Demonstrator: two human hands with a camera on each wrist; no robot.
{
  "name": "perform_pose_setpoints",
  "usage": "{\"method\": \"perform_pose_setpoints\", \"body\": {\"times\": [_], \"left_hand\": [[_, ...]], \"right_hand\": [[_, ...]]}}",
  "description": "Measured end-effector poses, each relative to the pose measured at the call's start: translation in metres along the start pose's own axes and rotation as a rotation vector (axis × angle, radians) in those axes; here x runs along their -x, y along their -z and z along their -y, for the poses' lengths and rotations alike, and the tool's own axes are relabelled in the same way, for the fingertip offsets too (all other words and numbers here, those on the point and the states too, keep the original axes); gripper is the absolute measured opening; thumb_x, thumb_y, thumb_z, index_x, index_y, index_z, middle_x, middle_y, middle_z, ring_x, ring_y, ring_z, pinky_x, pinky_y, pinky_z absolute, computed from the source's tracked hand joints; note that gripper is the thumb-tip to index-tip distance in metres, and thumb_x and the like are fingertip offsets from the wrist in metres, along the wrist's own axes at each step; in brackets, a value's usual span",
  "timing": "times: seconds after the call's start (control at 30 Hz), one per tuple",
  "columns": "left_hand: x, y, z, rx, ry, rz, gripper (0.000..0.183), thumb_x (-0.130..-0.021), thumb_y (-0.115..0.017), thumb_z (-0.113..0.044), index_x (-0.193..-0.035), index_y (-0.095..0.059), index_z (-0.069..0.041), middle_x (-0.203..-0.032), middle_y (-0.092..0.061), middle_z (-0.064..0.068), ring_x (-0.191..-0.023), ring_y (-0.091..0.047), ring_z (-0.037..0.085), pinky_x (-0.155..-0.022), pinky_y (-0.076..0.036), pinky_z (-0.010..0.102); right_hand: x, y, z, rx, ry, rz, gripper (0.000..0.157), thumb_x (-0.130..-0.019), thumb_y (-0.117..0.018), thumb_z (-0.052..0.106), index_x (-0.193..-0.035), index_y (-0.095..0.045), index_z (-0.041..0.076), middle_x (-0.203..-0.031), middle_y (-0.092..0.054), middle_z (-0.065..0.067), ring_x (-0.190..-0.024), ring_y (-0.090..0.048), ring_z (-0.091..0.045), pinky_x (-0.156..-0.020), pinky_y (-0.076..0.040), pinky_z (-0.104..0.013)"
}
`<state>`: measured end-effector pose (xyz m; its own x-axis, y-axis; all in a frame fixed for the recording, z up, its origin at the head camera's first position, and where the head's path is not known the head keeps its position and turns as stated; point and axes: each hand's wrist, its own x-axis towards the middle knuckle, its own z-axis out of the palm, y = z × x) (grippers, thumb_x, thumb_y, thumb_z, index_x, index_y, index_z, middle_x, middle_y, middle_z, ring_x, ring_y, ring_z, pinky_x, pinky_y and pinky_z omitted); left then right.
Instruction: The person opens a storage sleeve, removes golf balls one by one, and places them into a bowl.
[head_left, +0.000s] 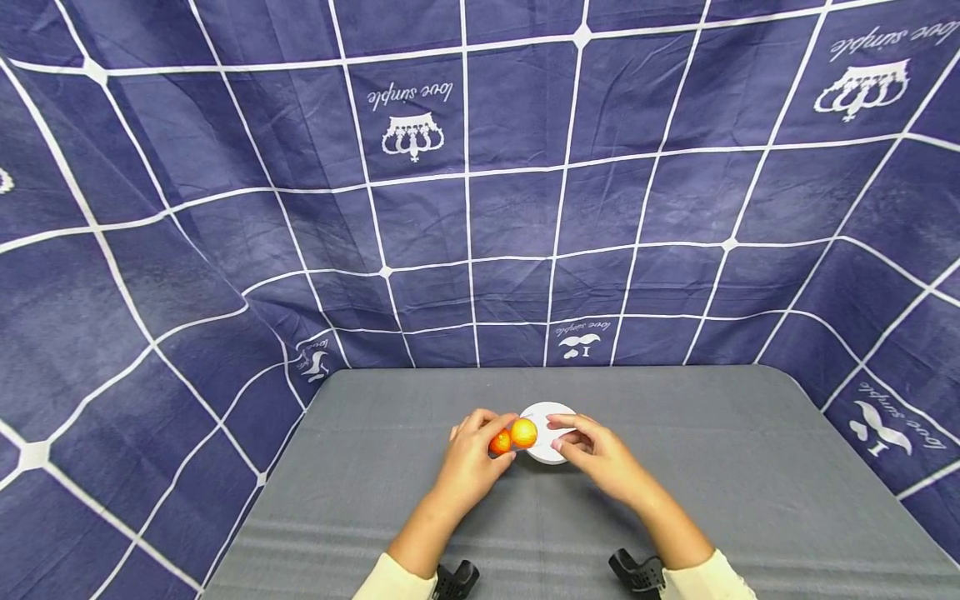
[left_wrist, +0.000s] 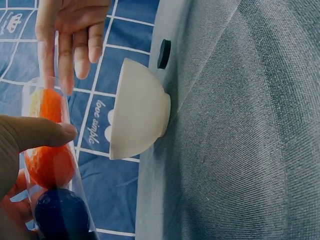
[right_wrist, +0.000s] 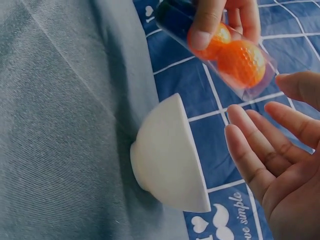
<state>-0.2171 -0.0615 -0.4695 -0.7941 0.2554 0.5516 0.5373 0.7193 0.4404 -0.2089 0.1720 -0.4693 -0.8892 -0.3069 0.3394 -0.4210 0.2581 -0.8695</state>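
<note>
My left hand (head_left: 468, 462) grips a clear plastic tube (right_wrist: 267, 75) from the side, thumb across it. Inside sit two dimpled orange golf balls (right_wrist: 241, 63) and a dark blue ball (left_wrist: 61, 212) at the end farther from the right hand. The tube is tilted, its orange end pointing toward my right hand (head_left: 603, 458). That hand holds nothing; its fingers are spread and relaxed, palm facing the tube's end. Between and below the hands a white bowl (left_wrist: 140, 110) stands upright on the table. Its inside is hidden in both wrist views.
A small dark disc (left_wrist: 164, 54) is on the grey cloth-covered table (head_left: 675, 433) near the bowl. Dark blue curtains with white grid lines (head_left: 510, 208) rise behind the table and on both sides.
</note>
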Motion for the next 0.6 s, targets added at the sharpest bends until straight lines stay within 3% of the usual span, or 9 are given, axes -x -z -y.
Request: {"method": "perform_pose_setpoints", "body": {"times": [0.2,0.43,0.6], "left_hand": [[-0.001,-0.001,-0.001,-0.096,-0.079,-0.004,0.056,-0.068,-0.092,-0.015,-0.120,-0.074,-0.024,-0.105,-0.064,-0.002,-0.098,-0.061,0.018,-0.086,-0.043,0.037],[-0.002,0.001,-0.001,-0.196,-0.186,-0.034,0.057,-0.065,-0.091,-0.011,-0.118,-0.074,-0.023,-0.104,-0.064,-0.002,-0.098,-0.060,0.020,-0.087,-0.042,0.038],[-0.002,0.001,-0.003,-0.244,-0.199,-0.024,0.057,-0.065,-0.090,-0.010,-0.118,-0.074,-0.023,-0.105,-0.063,-0.002,-0.101,-0.060,0.020,-0.092,-0.042,0.039]], "right_hand": [[0.001,-0.006,-0.004,-0.035,-0.043,0.030,0.044,-0.096,-0.067,0.010,-0.137,-0.057,-0.001,-0.127,-0.065,-0.024,-0.098,-0.069,-0.001,-0.084,-0.055,-0.017],[0.001,-0.011,-0.010,-0.084,-0.044,0.051,0.046,-0.097,-0.065,0.008,-0.139,-0.053,-0.006,-0.128,-0.063,-0.029,-0.098,-0.068,0.002,-0.084,-0.054,-0.016],[0.001,-0.014,-0.013,-0.140,-0.063,0.054,0.046,-0.098,-0.064,0.008,-0.139,-0.052,-0.007,-0.129,-0.060,-0.032,-0.099,-0.067,0.002,-0.085,-0.054,-0.016]]}}
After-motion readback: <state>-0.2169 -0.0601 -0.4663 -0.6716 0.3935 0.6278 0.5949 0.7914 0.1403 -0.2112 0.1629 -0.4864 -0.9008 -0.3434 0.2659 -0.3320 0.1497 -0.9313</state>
